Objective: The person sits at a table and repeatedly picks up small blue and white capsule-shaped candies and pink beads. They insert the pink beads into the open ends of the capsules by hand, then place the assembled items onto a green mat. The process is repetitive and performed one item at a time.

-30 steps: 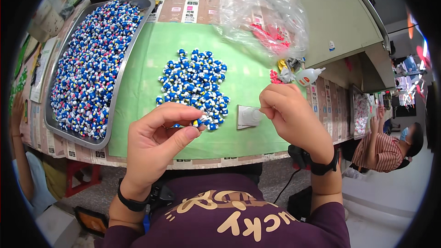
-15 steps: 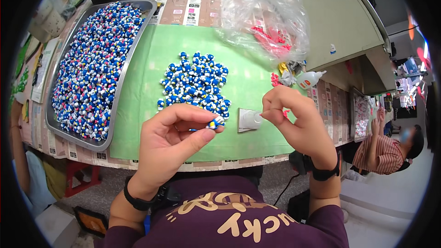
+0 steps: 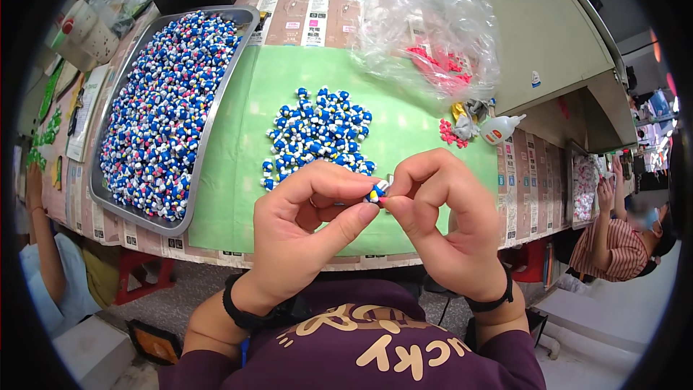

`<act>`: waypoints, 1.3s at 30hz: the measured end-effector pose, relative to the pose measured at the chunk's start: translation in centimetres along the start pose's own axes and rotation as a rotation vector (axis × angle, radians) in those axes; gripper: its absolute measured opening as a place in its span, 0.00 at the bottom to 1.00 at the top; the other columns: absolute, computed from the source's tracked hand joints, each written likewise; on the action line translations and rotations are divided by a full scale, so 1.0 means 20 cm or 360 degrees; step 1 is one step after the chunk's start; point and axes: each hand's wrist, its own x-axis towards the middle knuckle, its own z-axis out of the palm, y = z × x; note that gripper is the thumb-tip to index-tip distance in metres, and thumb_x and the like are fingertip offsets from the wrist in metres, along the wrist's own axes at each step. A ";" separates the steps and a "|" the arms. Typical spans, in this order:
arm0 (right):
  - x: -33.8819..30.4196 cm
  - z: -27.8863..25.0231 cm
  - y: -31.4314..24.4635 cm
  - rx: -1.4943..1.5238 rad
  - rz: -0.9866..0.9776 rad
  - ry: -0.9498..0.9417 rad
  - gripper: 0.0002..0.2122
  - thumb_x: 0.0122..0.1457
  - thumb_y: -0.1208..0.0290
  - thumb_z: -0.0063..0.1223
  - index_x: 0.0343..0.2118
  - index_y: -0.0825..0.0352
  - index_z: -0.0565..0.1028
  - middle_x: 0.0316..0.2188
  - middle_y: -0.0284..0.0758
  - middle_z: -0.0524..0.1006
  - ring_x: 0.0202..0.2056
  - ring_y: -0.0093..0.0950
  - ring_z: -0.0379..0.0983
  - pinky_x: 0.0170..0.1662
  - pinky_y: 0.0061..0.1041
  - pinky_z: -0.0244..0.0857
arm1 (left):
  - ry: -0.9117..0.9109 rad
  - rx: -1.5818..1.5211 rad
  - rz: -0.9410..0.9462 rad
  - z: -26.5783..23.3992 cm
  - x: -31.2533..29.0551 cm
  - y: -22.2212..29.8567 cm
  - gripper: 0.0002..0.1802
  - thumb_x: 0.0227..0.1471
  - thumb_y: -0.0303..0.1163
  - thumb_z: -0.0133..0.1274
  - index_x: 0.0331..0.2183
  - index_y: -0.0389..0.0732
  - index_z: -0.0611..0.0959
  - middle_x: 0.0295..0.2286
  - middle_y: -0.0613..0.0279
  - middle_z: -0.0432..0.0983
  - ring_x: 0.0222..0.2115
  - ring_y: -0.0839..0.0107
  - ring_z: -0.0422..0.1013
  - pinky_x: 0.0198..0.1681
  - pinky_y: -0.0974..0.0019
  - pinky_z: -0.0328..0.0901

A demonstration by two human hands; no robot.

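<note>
My left hand (image 3: 307, 227) pinches a small blue-and-white plastic figurine (image 3: 377, 192) with a touch of yellow, between thumb and fingertips. Against it, my right hand (image 3: 455, 227) has thumb and forefinger closed on a tiny pink piece (image 3: 383, 200), which appears to touch the figurine's lower side. Both hands meet above the green mat (image 3: 231, 202). Beyond my left hand lies a loose pile of similar figurines (image 3: 317, 130). The small white cup seen earlier is now almost wholly hidden behind my right hand.
At left, a metal tray (image 3: 248, 19) is heaped with figurines. Farther right are a clear plastic bag (image 3: 426, 14) with pink pieces inside, loose pink pieces (image 3: 452, 134) and a white squeeze bottle (image 3: 503, 128). A grey-beige cabinet (image 3: 538, 36) borders the right. Other people sit on both sides.
My right hand has moved left from beside the white cup to the figurine, bringing the pink piece against it. My left hand holds the figurine slightly farther right. The whole view has shifted a little.
</note>
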 end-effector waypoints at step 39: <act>-0.06 -0.24 0.47 -0.0668 0.0720 -0.0180 0.05 0.51 0.86 0.47 0.26 0.70 0.66 0.21 0.41 0.69 0.25 0.38 0.70 0.28 0.33 0.64 | -0.0256 0.1963 0.0056 -0.38 -0.09 0.05 0.09 0.46 0.19 0.58 0.34 0.35 0.80 0.31 0.58 0.72 0.30 0.65 0.72 0.31 0.68 0.68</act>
